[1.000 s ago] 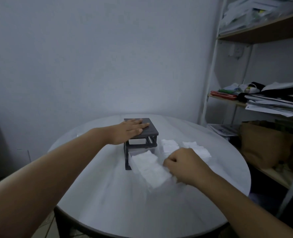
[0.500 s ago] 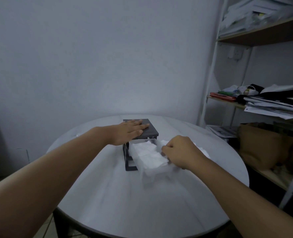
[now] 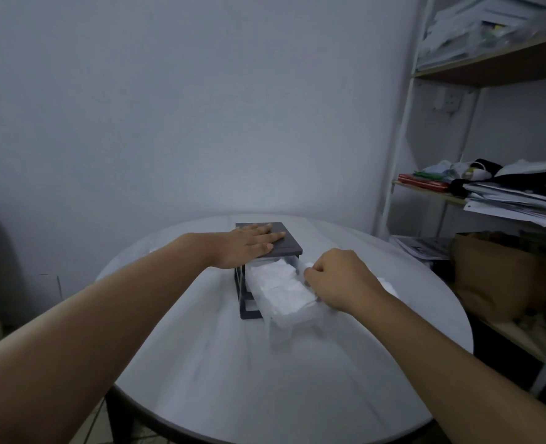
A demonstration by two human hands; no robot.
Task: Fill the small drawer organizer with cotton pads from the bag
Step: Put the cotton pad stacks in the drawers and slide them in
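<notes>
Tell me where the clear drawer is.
In the head view, the clear drawer sticks partly out of the dark organizer; the right hand grips its right rim.

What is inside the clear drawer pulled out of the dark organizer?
White cotton pads fill the clear drawer, heaped about to its rim. The right hand, gripping its right wall, covers that side; the drawer floor under the pads is hidden.

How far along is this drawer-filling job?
Mostly done, it seems: the pulled-out drawer is packed with cotton pads. In hand: the left hand presses flat on the organizer top while the right hand grips the drawer's right wall. Left: sliding the drawer shut; a few loose pads lie on the table beyond.
</notes>
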